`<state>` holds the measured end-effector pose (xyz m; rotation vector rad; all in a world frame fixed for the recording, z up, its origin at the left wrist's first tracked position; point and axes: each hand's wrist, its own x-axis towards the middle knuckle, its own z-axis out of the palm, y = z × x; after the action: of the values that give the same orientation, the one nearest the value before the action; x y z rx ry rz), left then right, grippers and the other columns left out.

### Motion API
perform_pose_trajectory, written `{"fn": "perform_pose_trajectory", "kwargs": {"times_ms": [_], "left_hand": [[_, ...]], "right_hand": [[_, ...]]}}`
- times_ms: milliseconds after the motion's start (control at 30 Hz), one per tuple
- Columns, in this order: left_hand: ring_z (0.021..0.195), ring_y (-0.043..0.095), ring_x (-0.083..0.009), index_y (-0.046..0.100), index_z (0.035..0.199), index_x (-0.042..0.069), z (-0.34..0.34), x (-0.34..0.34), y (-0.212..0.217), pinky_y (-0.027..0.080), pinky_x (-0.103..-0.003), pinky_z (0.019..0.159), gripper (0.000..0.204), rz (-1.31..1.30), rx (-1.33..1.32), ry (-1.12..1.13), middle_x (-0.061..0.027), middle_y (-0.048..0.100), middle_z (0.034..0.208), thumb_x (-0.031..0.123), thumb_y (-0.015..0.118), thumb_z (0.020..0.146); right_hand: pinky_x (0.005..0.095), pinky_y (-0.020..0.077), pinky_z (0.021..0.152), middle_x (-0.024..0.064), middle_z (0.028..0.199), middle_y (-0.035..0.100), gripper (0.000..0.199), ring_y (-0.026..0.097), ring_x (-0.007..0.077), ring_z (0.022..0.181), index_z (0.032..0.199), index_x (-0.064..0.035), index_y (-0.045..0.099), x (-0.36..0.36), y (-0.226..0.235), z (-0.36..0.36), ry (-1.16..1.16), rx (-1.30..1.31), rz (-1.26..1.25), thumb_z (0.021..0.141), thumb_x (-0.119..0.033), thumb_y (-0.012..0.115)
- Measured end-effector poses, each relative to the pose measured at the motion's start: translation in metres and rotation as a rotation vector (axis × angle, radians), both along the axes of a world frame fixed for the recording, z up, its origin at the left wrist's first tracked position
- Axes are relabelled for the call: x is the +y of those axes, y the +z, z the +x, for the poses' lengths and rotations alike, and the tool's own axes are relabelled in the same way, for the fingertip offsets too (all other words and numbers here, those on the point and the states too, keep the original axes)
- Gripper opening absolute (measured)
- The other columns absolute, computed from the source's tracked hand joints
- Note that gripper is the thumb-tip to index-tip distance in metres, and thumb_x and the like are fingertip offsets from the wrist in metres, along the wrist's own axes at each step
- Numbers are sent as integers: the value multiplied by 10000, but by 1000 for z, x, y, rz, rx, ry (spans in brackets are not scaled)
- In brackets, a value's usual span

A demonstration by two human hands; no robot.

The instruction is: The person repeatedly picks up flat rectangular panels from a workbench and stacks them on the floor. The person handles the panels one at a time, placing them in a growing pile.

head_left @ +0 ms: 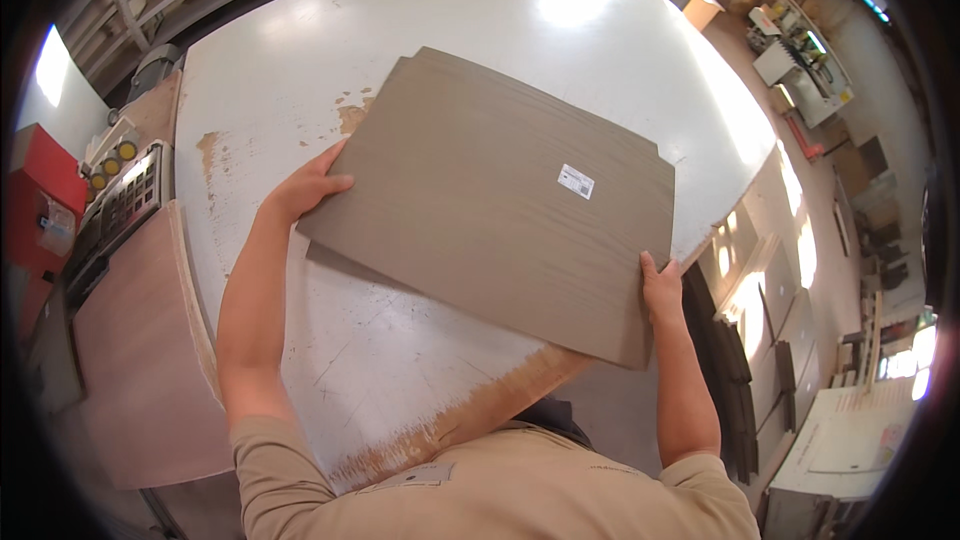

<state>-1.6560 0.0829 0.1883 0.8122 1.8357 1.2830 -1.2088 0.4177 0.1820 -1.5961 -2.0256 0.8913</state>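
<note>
Between my hands is a flat grey-brown panel with a wood-grain look, tilted so its right end hangs lower and nearer to me. A second panel edge shows along its far side, so there seem to be at least two stacked. A small white label is stuck on the upper face, right of the middle. My left hand grips the left edge, thumb on top and the other fingers hidden beneath. At the lower right edge, my right hand holds on with its thumb on top.
Under the panel lies a large white tabletop with worn brown patches and a chipped near edge. Left stand a pinkish board, a control panel with buttons and a red box. More dark panels are stacked at the right.
</note>
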Motion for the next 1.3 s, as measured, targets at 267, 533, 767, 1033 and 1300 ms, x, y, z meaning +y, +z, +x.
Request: {"fn": "perform_pose_trajectory", "kwargs": {"times_ms": [267, 533, 767, 1033, 1300], "left_hand": [[1404, 350, -334, 302, 1488, -14, 54, -17, -19, 279, -385, 1158, 701, -135, 757, 490, -213, 367, 1514, 232, 612, 909], [1481, 10, -448, -14, 1494, -125, 330, 33, -66, 2, -516, 1194, 881, -122, 370, 801, -323, 18, 1581, 310, 524, 948], [1496, 43, -375, 65, 1521, -68, 287, 136, -47, 39, -453, 1204, 774, 144, 177, 1182, -265, 57, 1602, 226, 502, 955], [1505, 112, -300, 166, 1525, -48, 153, 197, -49, 137, -369, 1203, 841, 305, 85, 690, -213, 120, 1615, 225, 618, 870], [1506, 104, -295, 155, 1527, -47, 135, 225, -47, 144, -362, 1207, 840, 94, 137, 368, -214, 125, 1613, 226, 612, 878]], "right_hand": [[447, 415, 1031, 268, 1281, 573, 623, 540, 398, 1208, 1342, 41, 475, 108, -12, -1, 246, -264, 538, 886, -343, 656], [421, 402, 1050, 173, 1343, 573, 645, 530, 347, 1245, 1414, -126, 471, 203, -1, -203, 850, -363, 287, 935, -559, 479], [422, 434, 1006, 230, 1221, 637, 664, 574, 367, 1190, 1290, -63, 604, 216, 1, -189, 830, -276, 308, 888, -587, 550], [351, 473, 925, 173, 1121, 685, 547, 635, 274, 1063, 1188, 8, 646, 257, 21, -121, 604, -275, 16, 891, -451, 627], [336, 453, 985, 194, 1289, 591, 656, 582, 245, 1167, 1383, 80, 436, 250, -6, -47, 438, 107, -44, 868, -236, 692]]}}
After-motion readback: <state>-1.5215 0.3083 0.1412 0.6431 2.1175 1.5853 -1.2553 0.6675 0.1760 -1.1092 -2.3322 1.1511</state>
